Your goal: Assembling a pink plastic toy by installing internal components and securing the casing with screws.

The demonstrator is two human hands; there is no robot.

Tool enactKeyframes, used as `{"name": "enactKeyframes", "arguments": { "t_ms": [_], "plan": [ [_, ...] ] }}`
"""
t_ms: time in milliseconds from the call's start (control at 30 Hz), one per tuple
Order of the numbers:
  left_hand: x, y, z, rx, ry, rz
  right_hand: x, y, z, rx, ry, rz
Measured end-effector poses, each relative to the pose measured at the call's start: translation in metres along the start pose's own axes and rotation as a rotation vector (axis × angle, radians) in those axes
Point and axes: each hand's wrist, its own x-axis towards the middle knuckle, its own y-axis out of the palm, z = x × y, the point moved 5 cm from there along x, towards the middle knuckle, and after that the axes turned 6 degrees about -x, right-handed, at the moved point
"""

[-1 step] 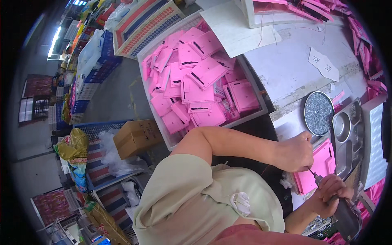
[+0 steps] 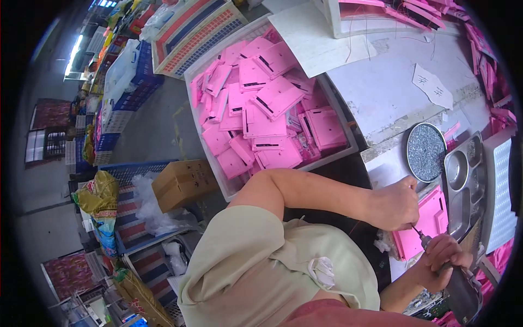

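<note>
My right hand (image 2: 442, 260) grips a dark, gun-shaped electric screwdriver (image 2: 462, 297). Its thin bit points toward the fingertips of my left hand (image 2: 393, 207). The left fingers are pinched together at the bit's tip; whatever they hold is too small or hidden to make out. Beneath both hands lies a flat pink plastic casing (image 2: 430, 218), partly covered by them. Just beyond my left hand stands a round dish (image 2: 409, 143) full of small metal screws (image 2: 426, 152).
A steel compartment tray (image 2: 460, 210) lies beside the dish. To the left, a large white crate (image 2: 354, 143) is heaped with pink casings (image 2: 264, 120). A cardboard box (image 2: 182, 184) and blue baskets (image 2: 122, 173) stand farther left. A torn paper (image 2: 432, 87) lies on the table.
</note>
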Motion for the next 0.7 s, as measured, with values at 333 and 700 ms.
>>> {"name": "enactKeyframes", "arguments": {
  "t_ms": [333,700],
  "plan": [
    [0.004,0.001,-0.015,0.146,0.137,0.053,-0.02,-0.012,0.0,0.054,0.045,-0.057],
    [0.048,0.024,0.031,0.077,0.234,0.341,-0.028,0.013,-0.005,-0.075,0.257,-0.032]
  ]
}}
